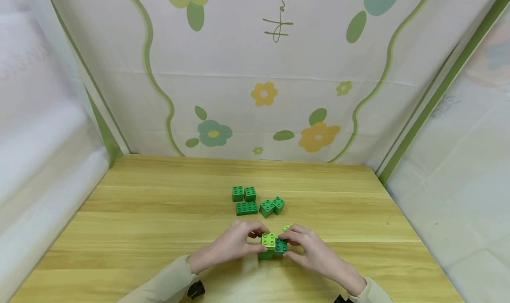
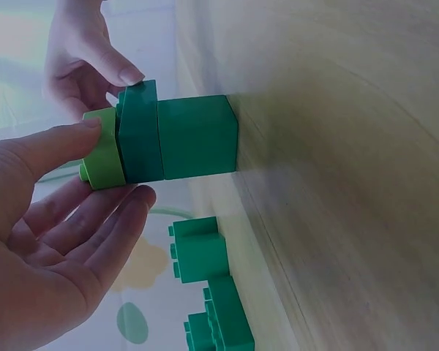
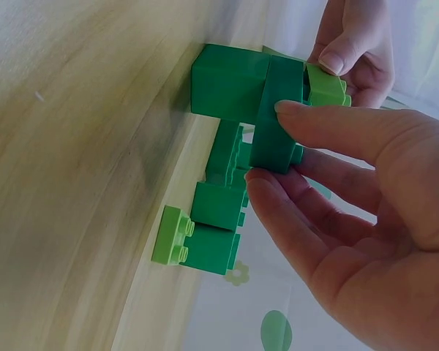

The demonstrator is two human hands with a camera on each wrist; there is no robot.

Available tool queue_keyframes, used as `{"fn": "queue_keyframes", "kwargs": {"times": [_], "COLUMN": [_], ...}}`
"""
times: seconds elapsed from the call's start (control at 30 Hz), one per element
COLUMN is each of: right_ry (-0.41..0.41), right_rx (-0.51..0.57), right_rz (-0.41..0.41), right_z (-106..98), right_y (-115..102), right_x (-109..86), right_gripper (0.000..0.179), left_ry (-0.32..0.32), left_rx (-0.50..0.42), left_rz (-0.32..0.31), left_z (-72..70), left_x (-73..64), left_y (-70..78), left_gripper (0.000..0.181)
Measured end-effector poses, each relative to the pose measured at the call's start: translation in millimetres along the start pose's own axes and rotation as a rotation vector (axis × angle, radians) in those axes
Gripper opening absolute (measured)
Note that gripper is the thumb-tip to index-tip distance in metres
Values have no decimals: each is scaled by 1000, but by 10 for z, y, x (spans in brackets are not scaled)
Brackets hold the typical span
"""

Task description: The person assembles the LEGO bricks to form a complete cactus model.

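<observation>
Head view: the block stack (image 1: 275,248) stands on the table (image 1: 338,201), well apart from both side edges, with wide room left and right of it. It has 3 levels: green, dark green jutting rightward, light green on top. The left hand (image 1: 235,244) pinches its top block, the right hand (image 1: 313,250) its middle block. Beyond the stack sit 5 green blocks (image 1: 267,208) and 1 loose light green block (image 3: 170,235).

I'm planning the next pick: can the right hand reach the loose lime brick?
Probably yes: the loose lime brick lies just past the right hand, nothing seen between them, once that hand releases the dark green brick.
</observation>
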State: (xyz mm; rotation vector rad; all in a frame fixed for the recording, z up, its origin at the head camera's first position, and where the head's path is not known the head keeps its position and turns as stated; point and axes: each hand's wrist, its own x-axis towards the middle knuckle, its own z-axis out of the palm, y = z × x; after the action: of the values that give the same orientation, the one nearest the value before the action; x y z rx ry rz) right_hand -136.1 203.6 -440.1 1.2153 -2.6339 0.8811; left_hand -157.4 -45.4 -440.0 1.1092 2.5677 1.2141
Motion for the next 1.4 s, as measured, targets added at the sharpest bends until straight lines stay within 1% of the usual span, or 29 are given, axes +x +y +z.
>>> {"fn": "queue_keyframes", "kwargs": {"times": [0.2,0.47,0.7,0.83,1.03,1.17,1.27,1.4], "right_ry": [-1,-3,-20,-33,-57,-61,-60,-50], "right_rx": [0,-4,-1,5,11,10,15,16], "right_rz": [-6,-19,-5,5,41,49,43,34], "right_z": [6,-1,-23,-34,-47,-47,-42,-38], "right_y": [13,15,9,1,-4,-6,-9,-15], "right_x": [-9,-10,-7,-1,8,14,13,9], "right_gripper": [36,36,34,33,33,33,33,34], "left_ry": [2,-3,12,19,35,44,37,11], "left_rx": [-35,-27,11,30,53,63,82,109], "left_rz": [7,3,5,-21,-57,-60,-54,-38], "left_z": [1,7,21,34,53,56,57,49], "left_x": [9,25,37,41,26,15,14,25], "left_y": [-3,-4,24,48,80,91,92,90], "left_gripper": [28,29,28,29,31,32,33,31]}}
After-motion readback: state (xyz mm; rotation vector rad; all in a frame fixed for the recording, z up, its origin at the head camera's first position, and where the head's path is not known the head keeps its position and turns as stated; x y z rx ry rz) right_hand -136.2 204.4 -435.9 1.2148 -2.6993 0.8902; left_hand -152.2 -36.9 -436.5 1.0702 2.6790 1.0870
